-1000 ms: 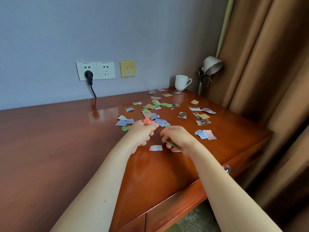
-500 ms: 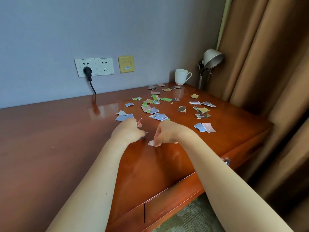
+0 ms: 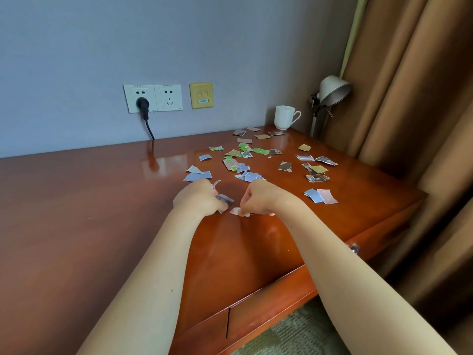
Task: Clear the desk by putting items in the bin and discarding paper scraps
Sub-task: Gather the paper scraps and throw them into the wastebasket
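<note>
Away from desk (image 3: pixel 102 226) edges, left hand (image 3: pixel 197 199) and right hand (image 3: pixel 261 198) pinch scraps (image 3: pixel 235 210).

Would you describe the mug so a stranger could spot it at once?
Follow the wooden desk to its far right corner, beside the grey lamp. The white mug stands upright, handle to the right, the only crockery among flat paper scraps.

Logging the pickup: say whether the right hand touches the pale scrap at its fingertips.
Touching. The head view shows the right hand pinching the pale scrap with curled fingertips.
</note>
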Tool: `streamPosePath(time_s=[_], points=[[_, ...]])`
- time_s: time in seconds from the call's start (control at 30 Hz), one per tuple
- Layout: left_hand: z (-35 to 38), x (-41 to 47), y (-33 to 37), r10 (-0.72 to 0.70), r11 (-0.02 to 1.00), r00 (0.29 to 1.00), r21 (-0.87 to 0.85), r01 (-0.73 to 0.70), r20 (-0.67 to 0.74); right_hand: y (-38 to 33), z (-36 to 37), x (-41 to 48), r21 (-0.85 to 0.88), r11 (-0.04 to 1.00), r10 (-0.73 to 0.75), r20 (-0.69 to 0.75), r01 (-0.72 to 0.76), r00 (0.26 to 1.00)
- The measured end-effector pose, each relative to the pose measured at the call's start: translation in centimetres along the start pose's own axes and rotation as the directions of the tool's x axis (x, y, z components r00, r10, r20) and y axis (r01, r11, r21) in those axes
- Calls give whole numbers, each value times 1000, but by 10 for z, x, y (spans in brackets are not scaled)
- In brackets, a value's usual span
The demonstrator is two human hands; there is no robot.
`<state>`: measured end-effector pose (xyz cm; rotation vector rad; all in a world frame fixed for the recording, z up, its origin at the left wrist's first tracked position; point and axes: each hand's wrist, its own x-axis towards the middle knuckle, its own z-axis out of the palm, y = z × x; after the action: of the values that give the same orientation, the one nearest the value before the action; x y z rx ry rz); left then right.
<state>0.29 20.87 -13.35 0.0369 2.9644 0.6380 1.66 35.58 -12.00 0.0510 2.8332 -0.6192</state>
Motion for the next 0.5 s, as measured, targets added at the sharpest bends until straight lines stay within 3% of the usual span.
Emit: streamPosePath(time_s=[0.3,0.4,0.5], points=[[1,-1,1,20,1000,999,-3,-20,-26,-1,-1,-4,90,995,-52,-2,52,999],[0,0,-1,28,1000,999,-14,-28,-33,3,6,-5,277,961,-16,-30,23,999],[-2,0,-2,24,994,999,-107,-27,-23,5,13,-10,538,842,80,-64,-33,995]])
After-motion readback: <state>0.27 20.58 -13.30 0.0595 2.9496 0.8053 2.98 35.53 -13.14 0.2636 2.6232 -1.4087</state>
